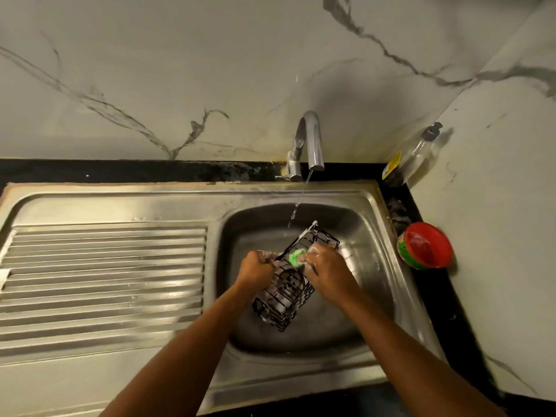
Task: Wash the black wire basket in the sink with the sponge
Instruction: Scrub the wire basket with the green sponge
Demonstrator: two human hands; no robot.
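Note:
The black wire basket (284, 299) is tilted over the bowl of the steel sink (365, 224), its far corner white with foam. My left hand (255, 267) grips the basket's left rim. In my right hand (326, 266) is a green sponge (296, 257), pressed against the basket's upper wires. Both hands are soapy. A thin stream of water falls from the tap (313, 139) and lands just beyond the basket's far corner.
A ribbed steel drainboard (102, 281) lies left of the bowl. On the black counter strip to the right stand a clear pump bottle (413, 158) and a red round tub (425, 246). Marble-patterned walls close the back and the right.

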